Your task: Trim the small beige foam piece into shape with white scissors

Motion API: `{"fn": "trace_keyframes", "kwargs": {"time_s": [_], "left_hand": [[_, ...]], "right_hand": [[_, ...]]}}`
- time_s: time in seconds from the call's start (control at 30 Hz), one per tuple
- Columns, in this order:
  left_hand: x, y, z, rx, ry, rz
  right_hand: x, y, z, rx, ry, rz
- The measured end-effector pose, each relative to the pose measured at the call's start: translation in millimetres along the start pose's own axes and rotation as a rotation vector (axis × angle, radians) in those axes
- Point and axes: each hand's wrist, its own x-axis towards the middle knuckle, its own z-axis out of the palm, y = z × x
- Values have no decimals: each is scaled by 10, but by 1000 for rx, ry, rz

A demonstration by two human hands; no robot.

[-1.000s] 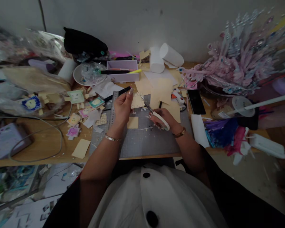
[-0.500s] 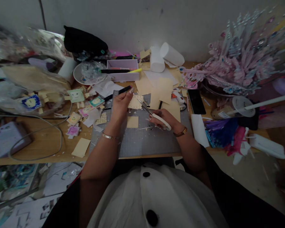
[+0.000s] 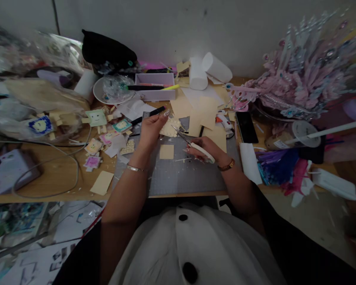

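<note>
My left hand (image 3: 153, 127) is closed, its fingertips pinching a cream piece of card (image 3: 169, 129) with a bumpy, scalloped-looking edge. In my right hand (image 3: 207, 148) is a pair of scissors (image 3: 202, 151) with white handles. Its blades point up and left and reach the right edge of the card piece; whether they touch it is too small to tell. Below the hands, a small cream square (image 3: 166, 152) lies flat on the grey cutting mat (image 3: 178, 178). A bumpy cream piece (image 3: 128, 147) rests left of my left wrist.
Cream card sheets (image 3: 199, 114), a glue gun (image 3: 224, 121) and a phone (image 3: 247, 127) lie beyond and right. A lilac box (image 3: 155, 95) of pens stands behind. Small painted figures (image 3: 95, 118) and a looping cable (image 3: 76, 174) cover the left. Pink crowns (image 3: 302, 87) rise at right.
The view has shifted slightly. My left hand still pinches the card and my right still holds the scissors; both stay in nearly the same place over the mat.
</note>
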Motion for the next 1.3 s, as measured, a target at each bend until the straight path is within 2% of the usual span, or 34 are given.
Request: {"fn": "trace_keyframes", "kwargs": {"time_s": [0.4,0.63,0.87,1.0,1.3], "left_hand": [[11,-19,-32,52,-18,2],[-38,-35,22,48,11,139],[-115,22,84,57,-2,201],[-114,-9,83,59,-52,193],[-198,5,91,68,-253,140]], "right_hand": [[4,17,-49,-54,-22,-14],[41,70,-63,0,72,-32],[15,17,-70,90,49,-50],[19,31,-107,105,73,-52],[21,54,-137,188,109,-125]]}}
